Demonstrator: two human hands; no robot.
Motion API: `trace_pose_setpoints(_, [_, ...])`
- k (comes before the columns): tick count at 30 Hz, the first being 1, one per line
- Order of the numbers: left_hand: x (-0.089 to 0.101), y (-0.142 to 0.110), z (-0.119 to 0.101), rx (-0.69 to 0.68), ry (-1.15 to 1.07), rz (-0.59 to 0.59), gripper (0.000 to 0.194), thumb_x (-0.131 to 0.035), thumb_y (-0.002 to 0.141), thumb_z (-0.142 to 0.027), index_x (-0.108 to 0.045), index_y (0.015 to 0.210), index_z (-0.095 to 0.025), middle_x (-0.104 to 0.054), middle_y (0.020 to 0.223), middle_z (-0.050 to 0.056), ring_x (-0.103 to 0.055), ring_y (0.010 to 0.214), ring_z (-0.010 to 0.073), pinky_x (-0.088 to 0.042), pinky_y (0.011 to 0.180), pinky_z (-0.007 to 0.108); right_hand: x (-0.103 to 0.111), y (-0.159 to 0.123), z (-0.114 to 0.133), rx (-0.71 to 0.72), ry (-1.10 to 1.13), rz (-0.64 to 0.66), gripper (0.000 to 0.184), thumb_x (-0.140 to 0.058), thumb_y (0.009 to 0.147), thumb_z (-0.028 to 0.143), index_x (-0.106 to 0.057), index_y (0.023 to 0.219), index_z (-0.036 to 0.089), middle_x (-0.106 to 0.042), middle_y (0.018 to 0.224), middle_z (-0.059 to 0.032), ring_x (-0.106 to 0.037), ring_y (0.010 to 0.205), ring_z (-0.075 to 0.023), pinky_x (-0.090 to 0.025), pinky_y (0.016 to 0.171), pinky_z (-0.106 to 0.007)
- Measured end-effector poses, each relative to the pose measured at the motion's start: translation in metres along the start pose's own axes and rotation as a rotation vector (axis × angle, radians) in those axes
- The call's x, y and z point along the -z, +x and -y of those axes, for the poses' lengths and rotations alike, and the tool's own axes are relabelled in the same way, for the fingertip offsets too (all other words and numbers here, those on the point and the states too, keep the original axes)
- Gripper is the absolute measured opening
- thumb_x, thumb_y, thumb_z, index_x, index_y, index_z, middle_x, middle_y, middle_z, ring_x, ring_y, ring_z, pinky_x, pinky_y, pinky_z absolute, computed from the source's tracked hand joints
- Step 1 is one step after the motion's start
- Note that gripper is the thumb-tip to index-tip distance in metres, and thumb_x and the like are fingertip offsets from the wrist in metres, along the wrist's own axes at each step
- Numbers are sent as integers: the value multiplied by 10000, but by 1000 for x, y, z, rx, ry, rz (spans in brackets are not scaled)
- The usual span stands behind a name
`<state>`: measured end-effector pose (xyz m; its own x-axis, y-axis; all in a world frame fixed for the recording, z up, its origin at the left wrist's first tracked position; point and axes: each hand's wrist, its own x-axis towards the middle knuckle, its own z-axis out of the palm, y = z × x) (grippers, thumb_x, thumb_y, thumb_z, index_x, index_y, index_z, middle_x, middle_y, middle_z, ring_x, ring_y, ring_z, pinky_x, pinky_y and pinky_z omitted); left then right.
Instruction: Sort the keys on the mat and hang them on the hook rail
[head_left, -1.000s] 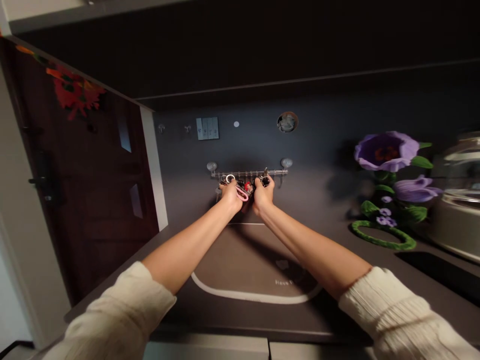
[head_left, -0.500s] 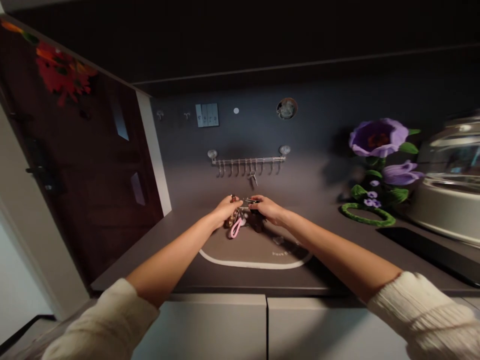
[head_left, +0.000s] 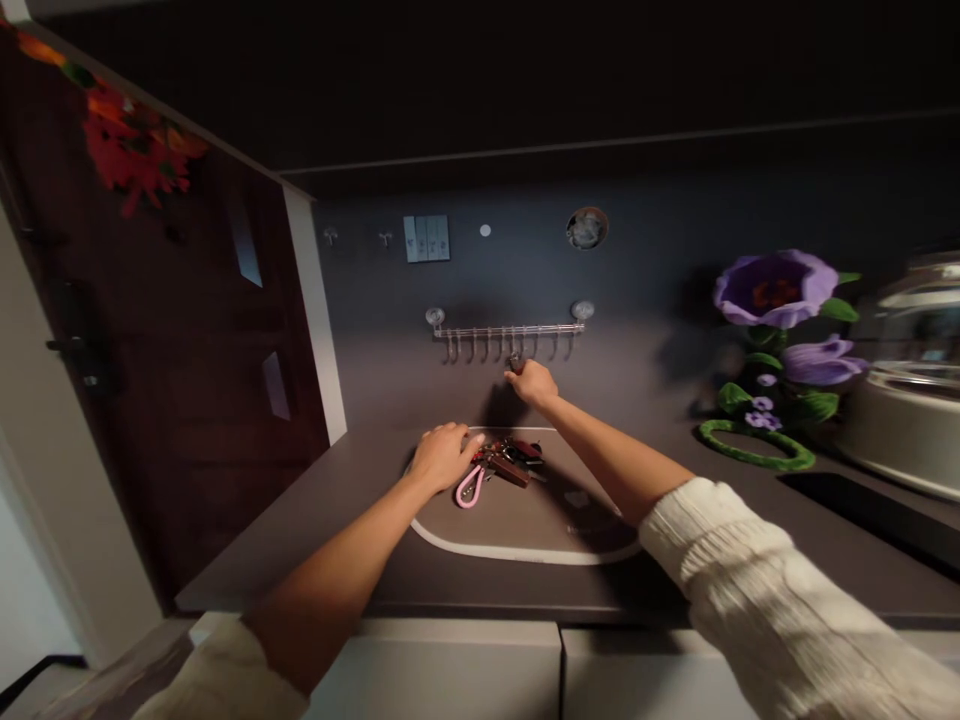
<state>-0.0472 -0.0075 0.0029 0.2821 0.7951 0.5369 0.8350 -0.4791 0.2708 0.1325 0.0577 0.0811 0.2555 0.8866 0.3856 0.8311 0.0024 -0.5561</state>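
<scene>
Reaching up to the clear hook rail [head_left: 540, 330] on the dark back wall, the right hand [head_left: 534, 382] has its fingertips at a small metal key [head_left: 514, 360] just below one of the middle hooks; the fingers hide most of it, so I cannot tell whether they are clamped on it. Lower down, the left hand [head_left: 444, 456] rests palm-down over the left part of the brown mat [head_left: 517, 535], thumb apart from the fingers and just beside a jumbled bunch of keys [head_left: 534, 477]. That bunch lies on the mat with a brown leather key holder [head_left: 510, 471] and a pink braided strap [head_left: 460, 493], its loop toward the person. The mat, edged in white, sits on the dark countertop [head_left: 300, 510]. Well to the right, purple artificial flowers [head_left: 821, 360] rise beside a fuzzy green ring [head_left: 761, 463], near a pale appliance with a transparent upper part [head_left: 900, 430].
</scene>
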Motion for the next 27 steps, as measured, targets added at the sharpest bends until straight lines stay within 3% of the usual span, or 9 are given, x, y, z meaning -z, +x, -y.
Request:
trace_pose_setpoints(5, [-4,0,3,-68,-35,30,429,-367,810,-518,-651,888,-207,-626,858,118,-586,815,244,-405,754,333,-7,3,3,-64,25,-165,381,-540,767,399,-504,1065,164,-619,1015,-163,-593,957,-242,-449,782,-357])
trace_pose_setpoints(9, [-5,1,5,-98,-62,18,408,-381,812,-502,-658,878,-209,-624,855,115,-586,820,244,-409,764,336,-6,0,5,-16,-6,-172,245,-468,806,343,-578,960,188,-630,992,-146,-599,934,-248,-449,761,-354])
trace_pose_setpoints(18, [-4,1,9,-96,-48,106,380,-357,839,-439,-654,898,-209,-628,905,90,-572,861,205,-407,774,299,22,6,22,126,218,-387,258,-426,820,329,-590,931,163,-655,913,-95,-600,849,-179,-430,759,-272])
trace_pose_setpoints(21, [-3,1,13,-58,-14,120,381,-331,854,-407,-643,927,-201,-624,921,82,-566,867,187,-409,767,286,28,0,13,181,204,-278,208,-470,794,296,-606,852,149,-666,794,-72,-603,700,-142,-430,673,-231])
trace_pose_setpoints(27, [-6,3,22,37,-154,49,277,-438,803,-276,-615,982,-162,-612,930,79,-563,825,151,-422,778,265,26,-48,-28,256,-12,209,130,-547,741,220,-633,752,124,-645,616,-39,-555,505,-93,-380,515,-180])
